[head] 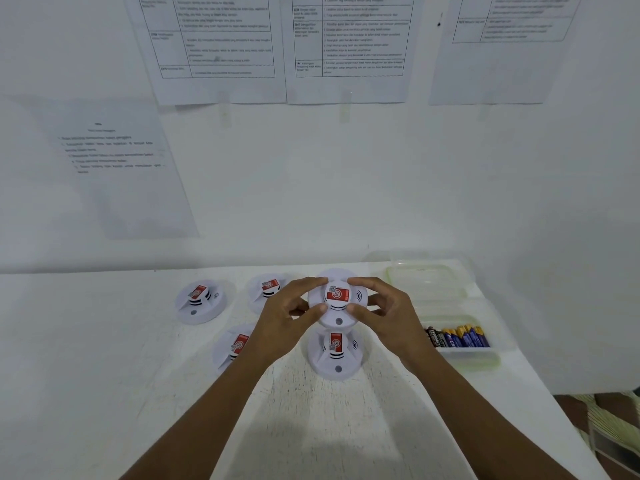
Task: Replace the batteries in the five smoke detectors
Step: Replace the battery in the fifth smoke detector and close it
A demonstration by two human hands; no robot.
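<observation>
While the held detector (338, 299) was gripped over the middle of the table (104, 341), red label up, its rim was pinched from both sides: left hand (289, 315) at 9 o'clock, right hand (386, 310) at 3 o'clock. On each hand the forefinger was set on the far edge and the thumb on the near edge. The other fingers were curled underneath and mostly hidden. Whether it was clear of the table could not be told.

Four more were seen lying label-up around it:
- near-centre detector (335, 355) at 6 o'clock, just beside, unobstructed
- near-left detector (232, 346) at 8 o'clock, right part covered by the left wrist
- back-left detector (264, 291) at 9 o'clock, partly covered by the left hand
- far-left detector (200, 302) further out at 9 o'clock, fully seen

A clear tub (426, 285) was placed at 2 o'clock. A battery tray (465, 353) was placed at 4 o'clock, just beyond the right wrist, with batteries (457, 336) in a row inside. Printed sheets (346, 46) were taped to the wall at 12 o'clock, text too blurred to be read.
</observation>
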